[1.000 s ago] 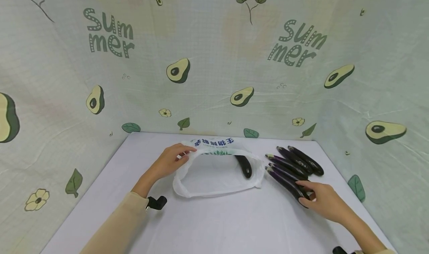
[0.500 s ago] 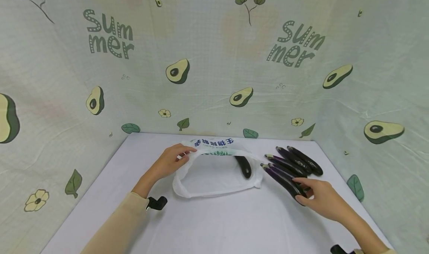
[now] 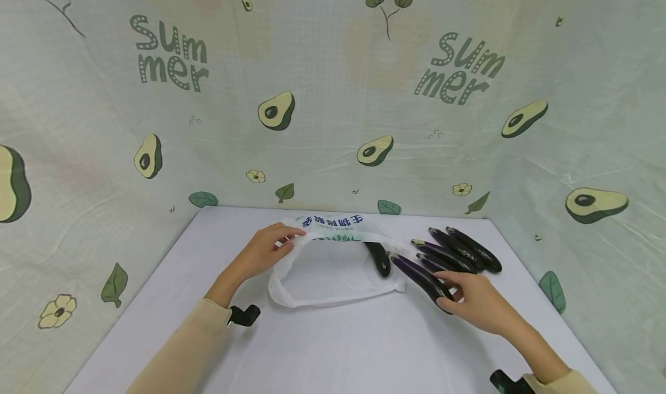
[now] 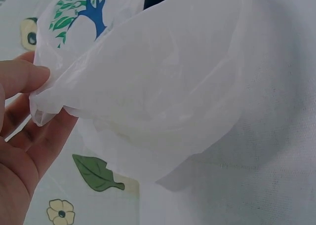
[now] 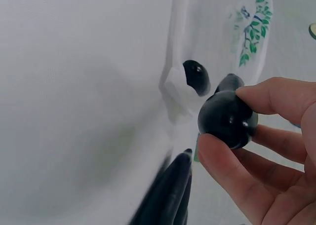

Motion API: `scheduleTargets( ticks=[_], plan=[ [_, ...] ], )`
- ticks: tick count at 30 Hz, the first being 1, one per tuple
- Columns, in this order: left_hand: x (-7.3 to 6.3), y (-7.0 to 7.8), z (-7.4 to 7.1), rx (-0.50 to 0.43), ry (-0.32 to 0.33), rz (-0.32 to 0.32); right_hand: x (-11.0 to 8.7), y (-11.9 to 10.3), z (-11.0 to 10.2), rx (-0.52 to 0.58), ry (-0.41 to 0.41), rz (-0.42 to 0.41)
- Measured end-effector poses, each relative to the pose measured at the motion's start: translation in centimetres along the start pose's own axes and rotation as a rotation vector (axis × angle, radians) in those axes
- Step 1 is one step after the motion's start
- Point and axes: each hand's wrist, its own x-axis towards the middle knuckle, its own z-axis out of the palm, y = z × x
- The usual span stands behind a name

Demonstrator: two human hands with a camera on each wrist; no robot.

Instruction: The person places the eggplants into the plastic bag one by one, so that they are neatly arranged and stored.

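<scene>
My left hand (image 3: 267,248) pinches the upper left rim of a white plastic bag (image 3: 291,293) printed with blue characters and green leaves. In the left wrist view, thumb and fingers grip the bag's edge (image 4: 49,99). The bag's mouth gapes toward me, and one dark eggplant (image 3: 380,260) lies inside, its far end hidden under the upper layer. My right hand (image 3: 481,301) holds another eggplant (image 3: 420,277) by its rounded end, between thumb and fingers. Its stem end points left and overlaps the bag's right rim in the head view.
Several more eggplants (image 3: 463,249) lie side by side on the white table (image 3: 333,353), right of the bag. A patterned cloth (image 3: 322,134) with avocados and leaves hangs behind and at both sides. Each wrist bears a small black device (image 3: 244,315).
My right hand has drawn one eggplant away from the group, moving it left to the bag's right rim. My left hand and the bag have stayed in place.
</scene>
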Motion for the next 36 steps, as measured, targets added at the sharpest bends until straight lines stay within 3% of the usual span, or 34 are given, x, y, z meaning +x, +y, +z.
scheduleTargets(
  ticks=[36],
  plan=[
    [0.1,-0.1,0.0,0.003,0.025,0.041,6.9,-5.0,6.1,0.125,0.123,0.088]
  ],
)
